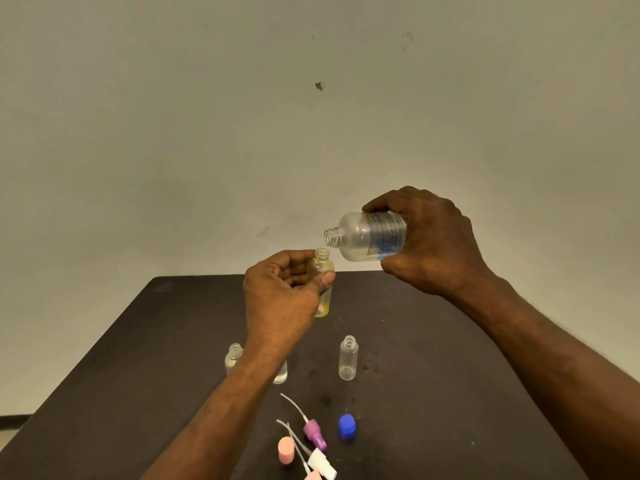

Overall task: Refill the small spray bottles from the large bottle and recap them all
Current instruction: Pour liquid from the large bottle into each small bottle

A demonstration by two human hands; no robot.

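Observation:
My right hand grips the large clear bottle, uncapped and tipped on its side, its mouth pointing left just above a small yellowish bottle. My left hand holds that small bottle upright above the dark table. Three more small clear bottles stand uncapped on the table: one at the right, one at the left, one mostly hidden behind my left forearm. Near the front lie a purple spray cap, a white spray cap, a pink cap and a blue cap.
A plain pale wall rises behind the table's far edge. Another pink piece shows at the bottom edge of the view. Small wet spots mark the tabletop near the right small bottle.

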